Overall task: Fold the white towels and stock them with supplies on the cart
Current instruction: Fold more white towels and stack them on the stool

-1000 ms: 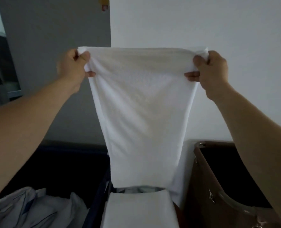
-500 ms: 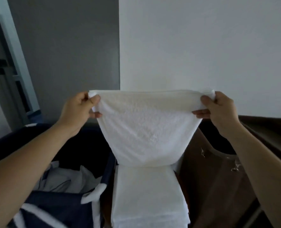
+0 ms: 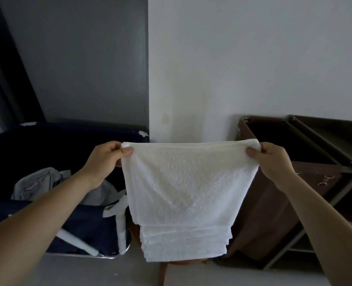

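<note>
Inspection found the left hand (image 3: pixel 107 159) and right hand (image 3: pixel 274 162) each pinching one top corner of the towel (image 3: pixel 187 182), thumb in front and fingers curled behind. The upper edge was held taut and level, apparently to keep the cloth square for laying down. The towel hung directly over the stack of folded towels (image 3: pixel 185 244); whether its lower edge touched the stack could not be told. Counted: one held towel, one stack of several layers, one navy hamper (image 3: pixel 84 230), one brown cart (image 3: pixel 263 213).
</note>
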The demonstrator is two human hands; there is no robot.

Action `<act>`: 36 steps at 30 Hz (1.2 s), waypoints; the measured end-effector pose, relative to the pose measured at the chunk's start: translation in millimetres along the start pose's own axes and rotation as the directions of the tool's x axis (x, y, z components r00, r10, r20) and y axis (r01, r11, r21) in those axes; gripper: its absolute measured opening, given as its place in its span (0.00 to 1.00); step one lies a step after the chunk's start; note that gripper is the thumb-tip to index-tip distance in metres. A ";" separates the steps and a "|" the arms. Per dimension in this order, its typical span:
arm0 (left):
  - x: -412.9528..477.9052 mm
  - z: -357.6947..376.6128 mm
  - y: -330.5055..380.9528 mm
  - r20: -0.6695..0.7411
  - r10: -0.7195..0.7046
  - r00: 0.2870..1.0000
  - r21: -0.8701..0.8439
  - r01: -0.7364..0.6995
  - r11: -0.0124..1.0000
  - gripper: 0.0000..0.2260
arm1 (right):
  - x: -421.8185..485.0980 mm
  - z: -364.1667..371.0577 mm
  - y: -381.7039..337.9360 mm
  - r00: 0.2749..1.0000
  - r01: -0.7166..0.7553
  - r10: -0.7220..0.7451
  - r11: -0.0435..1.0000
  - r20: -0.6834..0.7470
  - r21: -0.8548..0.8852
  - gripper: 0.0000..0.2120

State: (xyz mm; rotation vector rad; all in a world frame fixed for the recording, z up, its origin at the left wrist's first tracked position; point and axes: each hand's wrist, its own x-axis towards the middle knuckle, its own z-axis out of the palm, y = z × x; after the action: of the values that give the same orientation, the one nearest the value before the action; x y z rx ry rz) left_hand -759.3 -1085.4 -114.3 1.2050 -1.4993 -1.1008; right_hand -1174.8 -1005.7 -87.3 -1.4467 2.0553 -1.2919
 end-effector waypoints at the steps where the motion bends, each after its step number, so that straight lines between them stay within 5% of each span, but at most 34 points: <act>1: 12.3 5.4 -6.1 -0.002 -0.029 1.000 -0.002 0.029 1.000 0.09 | 11.1 8.0 6.7 1.000 -0.014 0.014 1.000 0.010 -0.020 0.11; 8: 120.8 70.8 -109.1 -0.052 -0.283 0.958 0.049 0.285 0.957 0.08 | 106.1 106.7 101.9 0.941 -0.298 0.298 0.954 0.160 -0.020 0.11; 17: 193.5 139.5 -256.2 -0.037 -0.664 0.747 0.113 0.663 0.740 0.13 | 136.6 215.9 228.5 0.736 -0.613 0.578 0.790 0.353 -0.017 0.14; 27: 256.0 140.9 -211.7 -0.246 -0.358 0.901 0.304 0.422 0.854 0.11 | 196.2 222.0 217.0 0.842 -0.535 0.510 0.831 0.174 0.155 0.09; 36: 259.0 151.3 -259.2 -0.212 -0.558 0.803 0.226 0.595 0.771 0.26 | 190.2 244.0 239.8 0.776 -0.621 0.594 0.778 0.211 0.093 0.14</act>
State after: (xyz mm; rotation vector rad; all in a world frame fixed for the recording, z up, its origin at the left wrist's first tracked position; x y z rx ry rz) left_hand -889.8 -1359.1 -369.6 1.9989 -1.2300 -1.1848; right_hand -1232.1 -1270.8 -369.6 -0.6811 2.0009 -0.9809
